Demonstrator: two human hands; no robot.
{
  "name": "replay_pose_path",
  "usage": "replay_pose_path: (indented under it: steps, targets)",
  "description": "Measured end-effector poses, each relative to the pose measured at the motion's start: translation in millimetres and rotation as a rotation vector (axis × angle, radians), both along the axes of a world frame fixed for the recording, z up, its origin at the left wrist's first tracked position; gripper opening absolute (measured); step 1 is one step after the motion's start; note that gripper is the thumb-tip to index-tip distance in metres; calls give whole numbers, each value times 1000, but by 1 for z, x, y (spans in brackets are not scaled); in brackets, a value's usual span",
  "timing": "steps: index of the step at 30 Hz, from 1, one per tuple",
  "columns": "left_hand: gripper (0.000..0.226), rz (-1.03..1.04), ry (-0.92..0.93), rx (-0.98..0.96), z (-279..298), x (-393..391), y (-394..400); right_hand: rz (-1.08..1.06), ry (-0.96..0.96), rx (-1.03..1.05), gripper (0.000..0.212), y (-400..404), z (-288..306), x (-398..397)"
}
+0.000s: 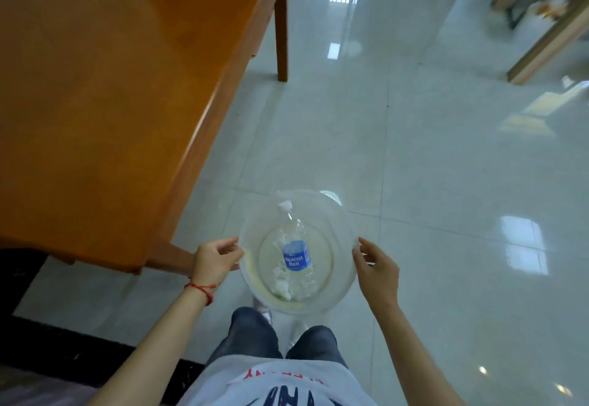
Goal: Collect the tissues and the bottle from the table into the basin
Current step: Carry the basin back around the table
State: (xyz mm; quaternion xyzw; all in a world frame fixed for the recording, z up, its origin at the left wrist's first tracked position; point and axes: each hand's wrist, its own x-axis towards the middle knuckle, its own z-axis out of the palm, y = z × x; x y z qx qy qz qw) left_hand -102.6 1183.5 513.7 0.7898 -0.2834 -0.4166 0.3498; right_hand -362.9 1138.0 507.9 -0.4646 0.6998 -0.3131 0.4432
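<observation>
Head view, left hand (214, 260) and right hand (377, 270) grip clamped on basin (345, 214) rim, bottle (296, 254) and tissues (282, 286) inside

Both hands hold the basin (345, 214) containing bottle (296, 256) and tissues (282, 289).

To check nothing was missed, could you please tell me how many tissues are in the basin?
2 visible: one tissue near the bottle's base, another left of its shoulder; others may hide underneath.

bottle (296, 254) | blue label: "AQUAFINA", Chinese characters beneath | shirt (274, 383) print: red and dark letters, unreadable
</observation>
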Motion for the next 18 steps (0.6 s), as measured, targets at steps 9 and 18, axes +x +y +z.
replay_pose_path:
  steps: [9,18]
  targets:
    - [43,-142,-15,-15,-14,46,-100,-135,47,4,22,-72,-2,37]
    - [42,-212,-45,-65,-6,78,-210,-172,32,-32,20,-161,5,67]
